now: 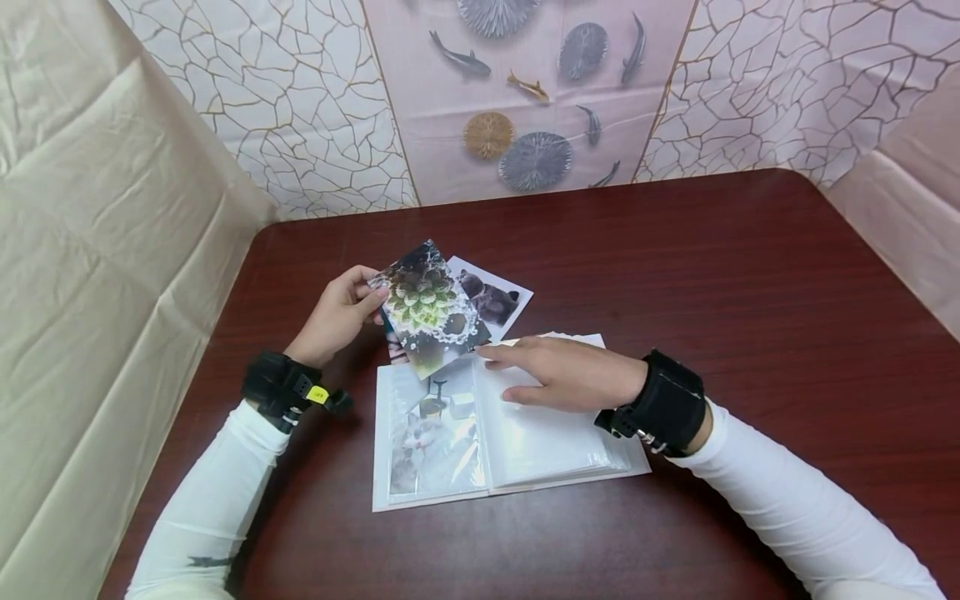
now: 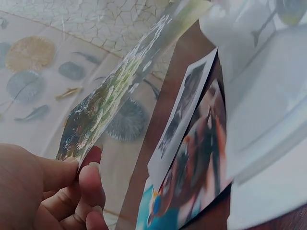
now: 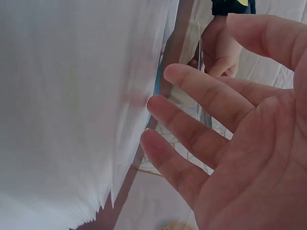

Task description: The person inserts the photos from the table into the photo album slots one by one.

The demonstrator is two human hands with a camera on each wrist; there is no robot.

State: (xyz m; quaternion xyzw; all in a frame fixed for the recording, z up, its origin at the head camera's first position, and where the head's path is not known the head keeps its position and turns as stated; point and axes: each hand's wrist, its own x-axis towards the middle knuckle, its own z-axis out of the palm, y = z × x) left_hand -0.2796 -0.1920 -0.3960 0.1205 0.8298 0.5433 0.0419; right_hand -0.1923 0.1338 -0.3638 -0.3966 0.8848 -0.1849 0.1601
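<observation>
My left hand (image 1: 341,312) pinches a photo print of a green succulent with water splashes (image 1: 423,304) by its left edge, thumb on top. The left wrist view shows this print raised and tilted, with the fingers (image 2: 91,184) behind it. An open white photo album (image 1: 555,446) lies below; its left page holds a picture (image 1: 423,454) in a clear sleeve, while the right page looks white. Over that right page is my right hand (image 1: 573,375), fingers extended and spread, with fingertips close to the succulent print's lower corner. Nothing shows in its palm (image 3: 259,158).
Behind the album lie a white-bordered print of dark animals (image 1: 495,300) and a colourful print (image 2: 192,177) partly under it. The dark red-brown table (image 1: 720,275) is bounded by a patterned cloth (image 1: 300,100) at the back and a beige cloth (image 1: 112,292) at the left.
</observation>
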